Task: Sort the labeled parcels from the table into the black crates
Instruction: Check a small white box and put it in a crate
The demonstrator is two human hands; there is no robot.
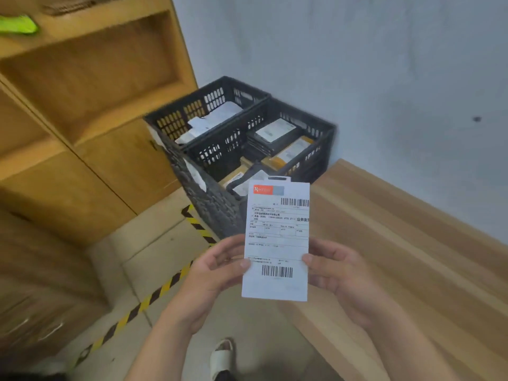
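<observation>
A flat white parcel (276,240) with a shipping label, barcodes and a red logo stands upright in front of me. My left hand (217,273) pinches its lower left edge and my right hand (338,270) pinches its lower right edge. Beyond it stand two black crates on a stack: the far crate (192,111) holds white parcels, the near crate (324,138) holds grey and yellow-brown labeled parcels. The parcel hides part of the near crate's front.
A wooden table (398,243) runs along the grey wall on the right. Wooden cabinets and shelves (82,105) fill the left. Yellow-black tape (154,295) crosses the tiled floor. A foot in a white sandal (222,356) shows below.
</observation>
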